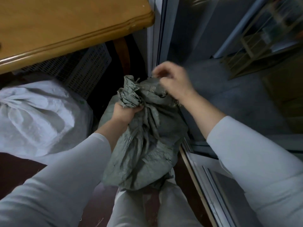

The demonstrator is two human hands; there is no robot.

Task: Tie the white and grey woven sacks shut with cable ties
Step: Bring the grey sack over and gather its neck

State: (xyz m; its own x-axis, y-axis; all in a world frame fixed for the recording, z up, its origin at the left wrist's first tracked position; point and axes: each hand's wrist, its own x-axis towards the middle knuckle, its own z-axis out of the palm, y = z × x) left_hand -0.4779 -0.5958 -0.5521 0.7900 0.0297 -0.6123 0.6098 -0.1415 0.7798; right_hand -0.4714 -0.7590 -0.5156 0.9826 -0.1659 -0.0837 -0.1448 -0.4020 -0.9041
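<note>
A grey woven sack [144, 145] stands on the floor between my knees, its top gathered into a bunch. My left hand [124, 112] grips the bunched neck from below. My right hand [172, 82] is blurred at the far edge of the sack's mouth, fingers curled and pinching the frayed fabric there. A white woven sack [37, 112] lies to the left, its neck drawn tight. No cable tie shows in view.
A wooden table [68, 25] overhangs the upper left, with a perforated plastic crate [85, 68] beneath it. A sliding glass door frame [157, 38] and its floor track [201, 176] run along the right side of the sack.
</note>
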